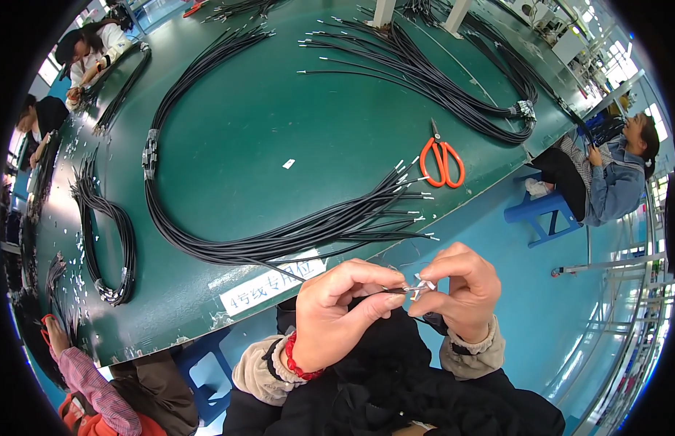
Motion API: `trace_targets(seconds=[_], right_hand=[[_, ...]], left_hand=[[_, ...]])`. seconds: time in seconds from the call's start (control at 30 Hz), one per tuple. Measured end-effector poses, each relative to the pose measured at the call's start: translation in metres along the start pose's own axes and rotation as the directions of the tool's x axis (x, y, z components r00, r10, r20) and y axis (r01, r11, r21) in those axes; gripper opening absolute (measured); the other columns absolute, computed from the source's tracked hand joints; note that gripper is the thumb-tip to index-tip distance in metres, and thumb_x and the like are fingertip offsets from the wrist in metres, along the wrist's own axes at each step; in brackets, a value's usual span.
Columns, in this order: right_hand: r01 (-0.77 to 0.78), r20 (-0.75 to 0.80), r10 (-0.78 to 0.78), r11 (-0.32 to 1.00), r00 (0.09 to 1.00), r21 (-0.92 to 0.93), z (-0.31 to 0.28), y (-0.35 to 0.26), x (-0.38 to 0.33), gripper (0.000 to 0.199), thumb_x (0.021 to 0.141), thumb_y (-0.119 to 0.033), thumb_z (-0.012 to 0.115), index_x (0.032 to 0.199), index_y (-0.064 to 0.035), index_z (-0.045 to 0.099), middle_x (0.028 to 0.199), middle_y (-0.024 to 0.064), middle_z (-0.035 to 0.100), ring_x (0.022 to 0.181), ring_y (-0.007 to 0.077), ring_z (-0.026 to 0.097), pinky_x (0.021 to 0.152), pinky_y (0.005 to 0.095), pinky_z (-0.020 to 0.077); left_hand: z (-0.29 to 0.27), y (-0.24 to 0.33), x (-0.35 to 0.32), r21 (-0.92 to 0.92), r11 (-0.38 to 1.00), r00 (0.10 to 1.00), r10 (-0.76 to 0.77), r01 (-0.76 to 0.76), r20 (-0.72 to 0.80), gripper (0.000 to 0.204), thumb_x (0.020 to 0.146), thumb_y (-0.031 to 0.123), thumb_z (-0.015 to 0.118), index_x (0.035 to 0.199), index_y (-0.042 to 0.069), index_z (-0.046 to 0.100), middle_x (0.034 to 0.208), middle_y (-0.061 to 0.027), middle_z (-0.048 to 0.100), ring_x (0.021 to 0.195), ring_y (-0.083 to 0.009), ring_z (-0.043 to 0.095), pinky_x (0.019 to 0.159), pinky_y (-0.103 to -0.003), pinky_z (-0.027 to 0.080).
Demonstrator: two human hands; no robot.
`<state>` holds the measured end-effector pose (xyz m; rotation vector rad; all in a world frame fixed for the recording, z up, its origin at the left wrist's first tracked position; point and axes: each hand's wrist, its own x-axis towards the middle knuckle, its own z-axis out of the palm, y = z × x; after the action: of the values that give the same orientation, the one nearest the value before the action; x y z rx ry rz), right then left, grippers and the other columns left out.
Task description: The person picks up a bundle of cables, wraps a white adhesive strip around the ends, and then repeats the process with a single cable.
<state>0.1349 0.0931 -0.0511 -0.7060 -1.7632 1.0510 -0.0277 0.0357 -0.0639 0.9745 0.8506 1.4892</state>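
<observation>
Both hands, left hand (337, 309) and right hand (457, 287), pinched on one black wire (395, 290) and its small white tag (423, 285) above the lap, many wires (279, 236) waiting on the green table (279, 131).

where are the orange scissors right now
In the head view the orange scissors lie on the green table near its right edge, just right of the cable bundle's tipped ends, beyond the right hand.

Long green counter (265, 131) strewn with bundles of black cable (207, 247) and orange scissors (441, 161). Glossy blue floor (555, 305) below, a blue stool (537, 212) at the counter's right edge. Bright windows (628, 65) along the far right wall.
</observation>
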Motion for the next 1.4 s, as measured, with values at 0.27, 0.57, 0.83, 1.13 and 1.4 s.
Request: trace_targets(seconds=[0.27, 0.57, 0.83, 1.13, 1.4], right_hand=[[0.134, 0.084, -0.129, 0.989, 0.988, -0.055, -0.002, 0.007, 0.002, 0.032, 0.055, -0.016, 0.082, 0.077, -0.0032, 0.063, 0.072, 0.0059, 0.057, 0.06, 0.012, 0.054, 0.049, 0.0241, 0.0393], [0.149, 0.102, -0.142, 0.987, 0.985, -0.057, -0.004, 0.008, 0.001, 0.027, 0.057, -0.014, 0.081, 0.075, -0.0038, 0.063, 0.072, 0.0061, 0.057, 0.059, 0.012, 0.054, 0.049, 0.0238, 0.0392], [0.1, 0.072, -0.097, 0.994, 0.993, -0.048, -0.006, 0.007, 0.0, 0.024, 0.058, -0.012, 0.08, 0.073, -0.0044, 0.063, 0.071, 0.006, 0.057, 0.058, 0.0119, 0.054, 0.049, 0.0231, 0.0394], [0.036, 0.146, -0.023, 0.996, 0.989, -0.081, -0.006, 0.002, 0.002, 0.025, 0.057, -0.014, 0.081, 0.072, -0.0046, 0.063, 0.066, 0.0046, 0.059, 0.057, 0.0125, 0.054, 0.049, 0.0231, 0.0388], [0.009, 0.154, 0.007, 0.995, 0.988, -0.099, -0.004, -0.004, 0.002, 0.023, 0.061, -0.011, 0.08, 0.073, -0.0035, 0.062, 0.068, 0.0052, 0.059, 0.058, 0.0129, 0.053, 0.05, 0.0236, 0.0391]], left_hand=[[0.0, 0.006, 0.001, -0.026, 0.995, 0.995, -0.092, 0.093, 0.023, 0.022, 0.075, -0.01, 0.063, 0.095, -0.006, 0.054, 0.088, -0.0173, 0.062, 0.074, -0.0155, 0.062, 0.059, -0.023, 0.051], [0.0, 0.01, 0.004, -0.096, 0.983, 0.988, -0.15, 0.154, 0.048, 0.03, 0.073, -0.009, 0.066, 0.1, -0.004, 0.052, 0.085, -0.0153, 0.062, 0.075, -0.0154, 0.062, 0.06, -0.023, 0.051], [-0.002, 0.007, 0.004, -0.077, 0.994, 0.996, -0.07, 0.074, 0.051, 0.031, 0.072, -0.01, 0.066, 0.1, -0.004, 0.053, 0.087, -0.0162, 0.063, 0.074, -0.0153, 0.062, 0.059, -0.022, 0.051], [0.003, 0.007, 0.004, -0.077, 0.993, 0.995, -0.091, 0.095, 0.044, 0.032, 0.073, -0.009, 0.066, 0.102, -0.004, 0.054, 0.084, -0.0168, 0.064, 0.071, -0.0142, 0.062, 0.054, -0.02, 0.049], [0.003, 0.008, 0.002, -0.08, 0.996, 0.999, -0.048, 0.046, -0.024, 0.026, 0.076, -0.008, 0.065, 0.1, -0.003, 0.055, 0.083, -0.0155, 0.064, 0.069, -0.0135, 0.062, 0.053, -0.019, 0.049]])
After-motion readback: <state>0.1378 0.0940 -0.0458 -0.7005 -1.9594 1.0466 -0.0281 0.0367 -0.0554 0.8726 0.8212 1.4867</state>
